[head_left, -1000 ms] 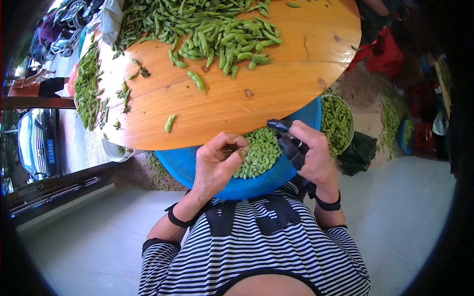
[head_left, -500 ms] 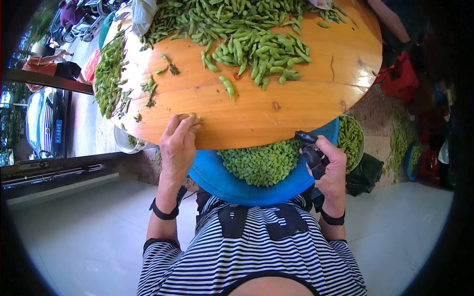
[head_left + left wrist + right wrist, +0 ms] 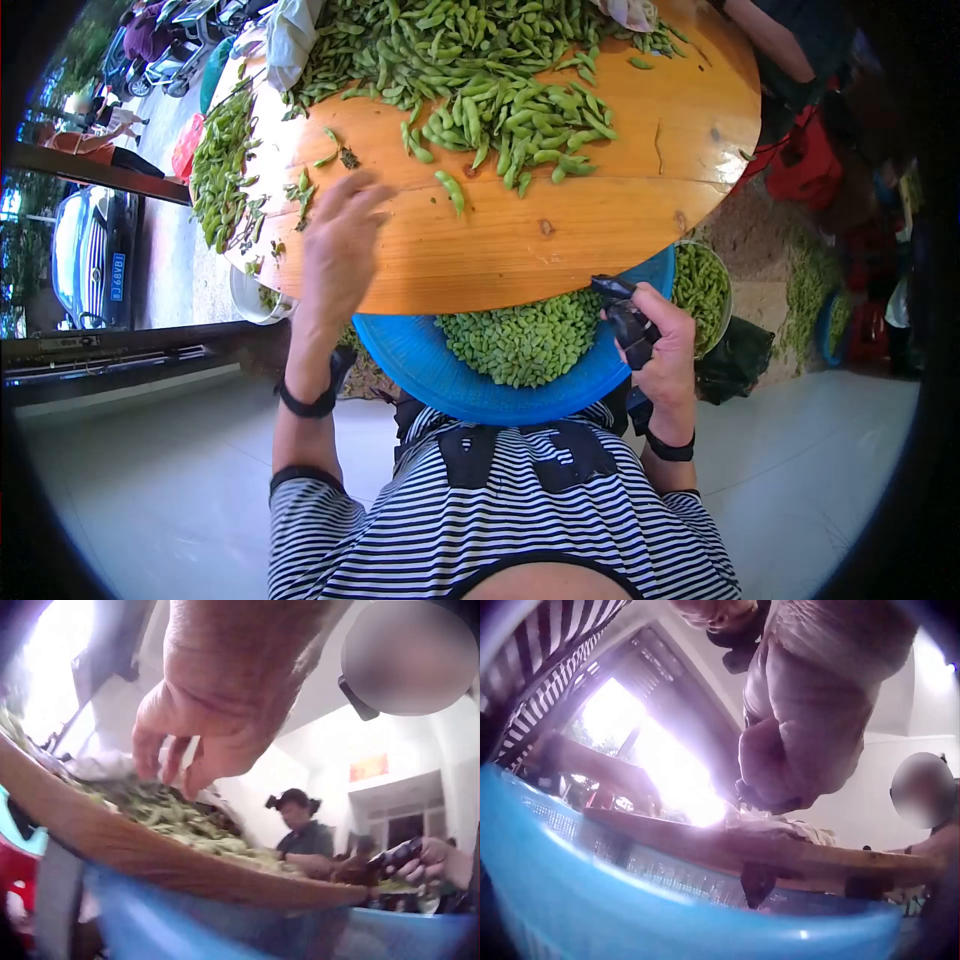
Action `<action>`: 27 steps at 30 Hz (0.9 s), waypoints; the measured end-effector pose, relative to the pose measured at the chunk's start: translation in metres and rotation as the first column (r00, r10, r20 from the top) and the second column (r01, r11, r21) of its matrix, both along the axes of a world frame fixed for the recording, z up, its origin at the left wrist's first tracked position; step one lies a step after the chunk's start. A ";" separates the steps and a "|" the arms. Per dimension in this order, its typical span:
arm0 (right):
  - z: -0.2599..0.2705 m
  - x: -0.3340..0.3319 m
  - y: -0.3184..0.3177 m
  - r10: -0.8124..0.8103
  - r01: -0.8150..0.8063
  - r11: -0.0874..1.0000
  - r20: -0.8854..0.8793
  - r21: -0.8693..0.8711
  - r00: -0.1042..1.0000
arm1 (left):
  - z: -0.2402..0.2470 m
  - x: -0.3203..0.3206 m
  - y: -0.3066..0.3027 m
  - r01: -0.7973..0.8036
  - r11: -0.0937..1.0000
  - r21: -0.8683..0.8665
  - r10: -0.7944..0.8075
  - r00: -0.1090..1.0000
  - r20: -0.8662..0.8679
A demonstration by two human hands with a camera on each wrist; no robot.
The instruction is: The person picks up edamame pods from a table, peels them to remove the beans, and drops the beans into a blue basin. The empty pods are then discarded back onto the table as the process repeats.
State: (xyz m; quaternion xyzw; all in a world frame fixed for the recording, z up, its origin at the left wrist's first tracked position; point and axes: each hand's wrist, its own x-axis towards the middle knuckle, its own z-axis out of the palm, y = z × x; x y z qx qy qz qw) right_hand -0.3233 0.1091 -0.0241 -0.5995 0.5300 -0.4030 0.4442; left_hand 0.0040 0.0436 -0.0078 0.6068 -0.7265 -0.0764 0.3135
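Note:
My left hand (image 3: 345, 245), blurred, reaches over the left part of the wooden table (image 3: 420, 270), its fingers loosely bent and nothing visible in them. The nearest things are scattered pod scraps (image 3: 300, 190) and a single green soybean pod (image 3: 451, 192). Over the right side of a blue basin (image 3: 400, 370) is my right hand (image 3: 665, 345), with thumb and index finger wrapped in black and the other fingers curled in. No object shows in it. Shelled green beans (image 3: 520, 340) fill the basin's middle, under the table edge. In the left wrist view, soybean pods (image 3: 187, 825) lie beyond the left fingertips.
A big heap of soybean pods (image 3: 480, 70) covers the far part of the table, beside a pale bag (image 3: 290, 45). A bucket of pods (image 3: 703, 295) stands right of the basin, a white bucket (image 3: 250, 300) at left. Another person (image 3: 296, 825) sits across the table.
My left hand has gone from beside the right hand over the basin to the table's edge, then farther up over the tabletop. The right hand stays over the basin.

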 end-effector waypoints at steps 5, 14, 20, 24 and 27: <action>0.007 0.003 0.005 0.026 -0.028 0.999 -0.067 -0.016 0.997 | -0.010 -0.022 -0.051 0.303 0.950 0.072 -0.311 0.933 0.182; 0.012 0.025 -0.003 0.095 -0.095 0.995 0.004 -0.003 0.995 | 0.006 -0.048 -0.013 0.345 0.828 0.443 -0.017 0.805 -0.594; 0.009 0.040 -0.008 0.059 -0.296 0.906 0.604 0.302 0.795 | -0.005 -0.097 0.037 0.516 0.746 0.421 0.120 0.518 -0.847; 0.003 0.038 -0.007 -0.045 -0.326 0.882 0.750 0.340 0.660 | -0.015 -0.106 0.048 0.422 0.854 0.306 -0.001 0.588 -0.809; 0.000 0.036 -0.007 -0.081 -0.359 0.869 0.812 0.342 0.577 | -0.025 -0.110 0.054 0.350 0.914 0.205 -0.090 0.669 -0.738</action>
